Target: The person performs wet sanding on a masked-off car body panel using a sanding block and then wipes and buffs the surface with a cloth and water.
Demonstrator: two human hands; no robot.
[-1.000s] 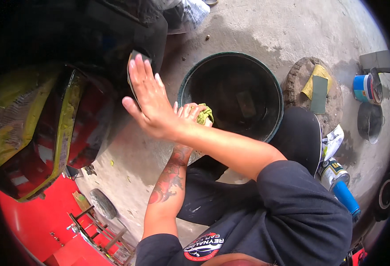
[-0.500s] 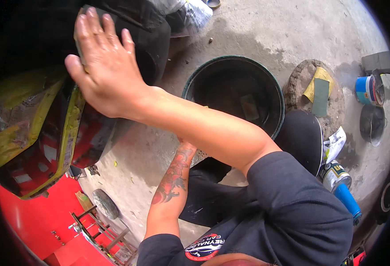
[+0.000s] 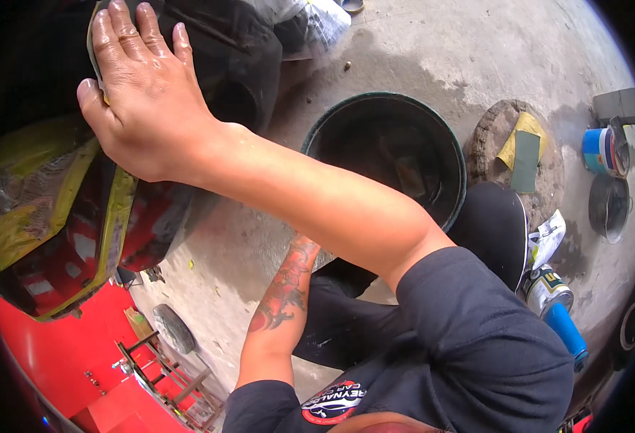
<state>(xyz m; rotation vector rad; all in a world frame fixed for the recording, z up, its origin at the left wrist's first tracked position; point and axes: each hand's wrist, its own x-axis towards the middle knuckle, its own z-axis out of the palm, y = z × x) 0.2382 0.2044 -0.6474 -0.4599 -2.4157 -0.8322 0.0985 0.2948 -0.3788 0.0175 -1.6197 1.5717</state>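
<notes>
My right hand point(image 3: 144, 94) lies flat on the dark car panel at the upper left, fingers slightly spread and wet. Beneath the palm it holds a sheet of sandpaper point(image 3: 95, 54); only its pale edge shows between thumb and fingers. My tattooed left forearm point(image 3: 283, 296) rises from below, and its hand is hidden behind my right forearm, near my knee. Below my right hand, the car's red and black body point(image 3: 79, 249) carries yellow masking tape point(image 3: 117, 224) and pale patches.
A dark round tub point(image 3: 465, 169) stands right of my forearm. On a round stump point(image 3: 487, 133) lie a yellow sheet point(image 3: 509, 150) and a grey-green sheet point(image 3: 525, 162). Several cans, including a blue-and-white one point(image 3: 595, 151), stand right. A wooden frame point(image 3: 180, 382) is lower left.
My right hand has slid up and left along the panel with the sandpaper under it. My left forearm has barely moved.
</notes>
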